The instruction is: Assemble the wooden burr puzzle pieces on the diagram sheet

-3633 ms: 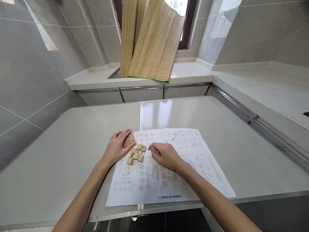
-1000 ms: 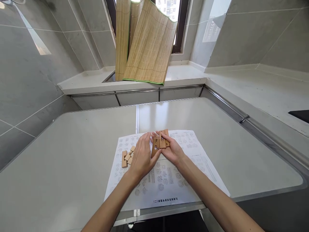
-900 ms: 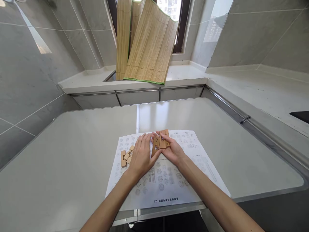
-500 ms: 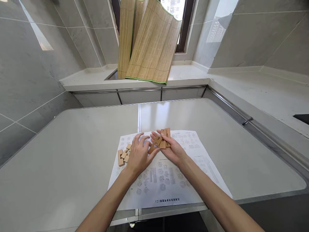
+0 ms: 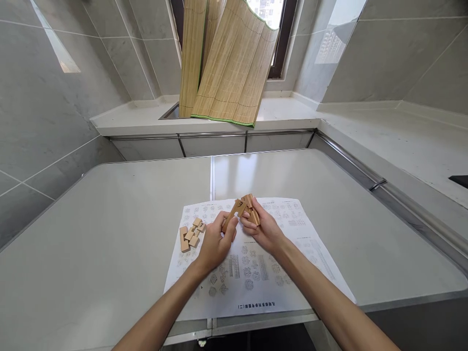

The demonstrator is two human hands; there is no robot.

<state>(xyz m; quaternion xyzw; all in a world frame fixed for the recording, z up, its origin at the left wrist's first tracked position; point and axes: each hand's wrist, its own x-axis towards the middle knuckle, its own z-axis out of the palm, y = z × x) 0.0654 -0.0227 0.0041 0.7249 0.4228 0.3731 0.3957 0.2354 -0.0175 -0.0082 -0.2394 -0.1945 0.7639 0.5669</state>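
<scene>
Between the thumb and fingers of my left hand (image 5: 218, 240) is a flat wooden piece (image 5: 234, 211) with a dark mark and a notch, tilted up to the right. My right hand (image 5: 265, 225) is closed round other wooden pieces (image 5: 255, 217), which touch or nearly touch the left one. Left of my left hand, several small pale wooden pieces (image 5: 185, 240) lie in a loose group on the paper. The printed paper sheet (image 5: 256, 292) with small diagrams is under both hands.
A white table (image 5: 109, 234) carries the sheet. Behind it stands a white ledge (image 5: 288, 111) with a bamboo mat (image 5: 234, 73) leaning near the window. A metal rail (image 5: 351, 165) runs along the right side.
My left hand has closed on the notched piece and drawn it slightly away from the others. The fingers of my right hand have curled round its pieces. More of the loose pieces shows.
</scene>
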